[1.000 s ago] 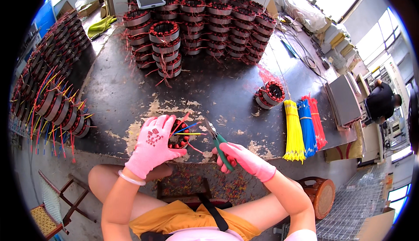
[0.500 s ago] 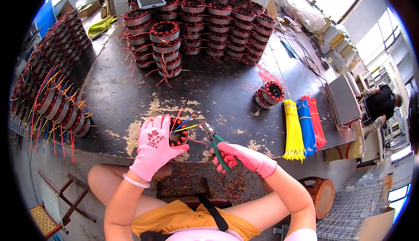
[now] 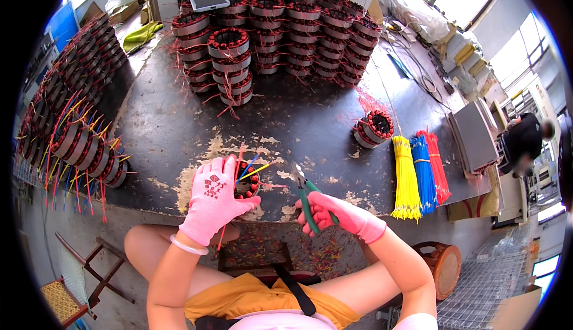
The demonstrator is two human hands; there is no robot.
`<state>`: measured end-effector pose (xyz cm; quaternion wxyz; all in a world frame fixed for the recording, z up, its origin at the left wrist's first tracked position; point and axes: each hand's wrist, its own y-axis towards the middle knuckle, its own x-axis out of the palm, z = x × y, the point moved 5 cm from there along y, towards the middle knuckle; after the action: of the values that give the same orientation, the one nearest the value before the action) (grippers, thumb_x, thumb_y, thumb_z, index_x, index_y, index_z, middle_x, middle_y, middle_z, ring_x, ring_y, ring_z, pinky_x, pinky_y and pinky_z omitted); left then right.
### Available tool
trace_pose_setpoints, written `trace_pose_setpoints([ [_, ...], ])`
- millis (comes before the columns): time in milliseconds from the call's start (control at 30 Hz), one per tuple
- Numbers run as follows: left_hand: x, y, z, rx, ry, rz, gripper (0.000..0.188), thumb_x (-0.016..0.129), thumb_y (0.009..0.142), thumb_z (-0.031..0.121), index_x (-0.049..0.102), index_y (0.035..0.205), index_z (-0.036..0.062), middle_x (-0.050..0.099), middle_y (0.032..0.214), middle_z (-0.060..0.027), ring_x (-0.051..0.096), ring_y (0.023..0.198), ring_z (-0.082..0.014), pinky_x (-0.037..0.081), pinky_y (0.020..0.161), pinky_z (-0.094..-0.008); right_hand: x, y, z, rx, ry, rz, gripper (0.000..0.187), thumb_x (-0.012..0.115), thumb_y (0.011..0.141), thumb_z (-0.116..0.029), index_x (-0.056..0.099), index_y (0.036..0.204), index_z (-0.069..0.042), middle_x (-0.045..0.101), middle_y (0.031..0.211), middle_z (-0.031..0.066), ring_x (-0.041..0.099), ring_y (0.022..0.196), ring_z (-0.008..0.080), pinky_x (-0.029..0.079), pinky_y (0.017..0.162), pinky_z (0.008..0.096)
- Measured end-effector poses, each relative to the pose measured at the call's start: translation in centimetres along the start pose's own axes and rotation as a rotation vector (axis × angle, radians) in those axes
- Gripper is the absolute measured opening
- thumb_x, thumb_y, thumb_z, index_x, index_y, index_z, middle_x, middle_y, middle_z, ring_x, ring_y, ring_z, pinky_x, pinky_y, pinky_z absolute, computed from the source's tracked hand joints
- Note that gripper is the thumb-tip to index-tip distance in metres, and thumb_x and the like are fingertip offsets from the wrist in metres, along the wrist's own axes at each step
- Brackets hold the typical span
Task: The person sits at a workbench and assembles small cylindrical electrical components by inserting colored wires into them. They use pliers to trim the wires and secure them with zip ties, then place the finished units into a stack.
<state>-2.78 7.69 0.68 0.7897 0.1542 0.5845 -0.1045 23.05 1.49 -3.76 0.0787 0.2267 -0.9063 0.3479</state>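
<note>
My left hand (image 3: 210, 197), in a pink work glove, grips the left side of a motor stator (image 3: 253, 185) at the table's near edge. Its palm and fingers hide much of the stator. Red, blue and yellow lead wires (image 3: 253, 172) stick up from the ring, and a thin red wire hangs below my left hand. In my gloved right hand (image 3: 343, 215) are green-handled cutting pliers (image 3: 310, 201). Their jaws point up and away from me, to the right of the lead wires and apart from them.
Stacked stators (image 3: 280, 31) fill the back of the table. More stators with coloured leads (image 3: 86, 151) stand at the left. A single stator (image 3: 373, 129) sits right of centre, near yellow (image 3: 406, 177), blue (image 3: 422, 175) and red (image 3: 438, 166) wire bundles. A person (image 3: 522, 142) is at the far right.
The pliers have moved right, away from the lead wires. The yellow lead points up more steeply. A red wire now shows below my left hand, which keeps its hold on the stator.
</note>
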Motion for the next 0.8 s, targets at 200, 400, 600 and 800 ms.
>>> trace_pose_setpoints([
  [200,0.9,-0.2,0.7,-0.212,0.132,0.036,0.100,0.084,0.067,0.064,0.053,0.136,-0.0020,0.060,0.120,-0.0157,0.060,0.114,-0.0319,0.045,0.101,-0.0432,0.7,-1.0,0.9,0.117,0.005,-0.068,0.063,0.041,0.109,-0.052,0.051,0.143,-0.001,0.070,0.112,0.0111,0.073,0.095,0.0218,0.057,0.090,0.0350],
  [400,0.9,-0.1,0.8,-0.204,0.144,0.040,0.103,0.080,0.069,0.069,0.052,0.137,-0.0028,0.059,0.120,-0.0157,0.060,0.114,-0.0310,0.044,0.102,-0.0425,1.2,-0.2,0.3,0.110,-0.008,-0.043,0.070,0.050,0.103,-0.062,0.053,0.137,-0.001,0.070,0.106,0.0095,0.072,0.086,0.0185,0.059,0.077,0.0302],
  [600,0.9,-0.2,0.5,-0.199,0.131,0.044,0.102,0.080,0.069,0.070,0.052,0.137,-0.0015,0.059,0.122,-0.0152,0.059,0.116,-0.0298,0.044,0.103,-0.0421,1.4,0.6,-0.4,0.098,-0.027,0.006,0.066,0.050,0.103,-0.061,0.056,0.130,-0.001,0.070,0.100,0.0088,0.072,0.079,0.0181,0.059,0.072,0.0295],
  [800,1.2,-0.1,0.8,-0.198,0.148,0.041,0.101,0.080,0.070,0.069,0.052,0.138,-0.0003,0.059,0.121,-0.0138,0.059,0.116,-0.0292,0.043,0.104,-0.0424,1.1,1.2,-0.2,-0.004,-0.069,0.111,0.058,0.053,0.104,-0.055,0.059,0.122,0.001,0.067,0.086,0.0074,0.066,0.066,0.0162,0.051,0.058,0.0299],
])
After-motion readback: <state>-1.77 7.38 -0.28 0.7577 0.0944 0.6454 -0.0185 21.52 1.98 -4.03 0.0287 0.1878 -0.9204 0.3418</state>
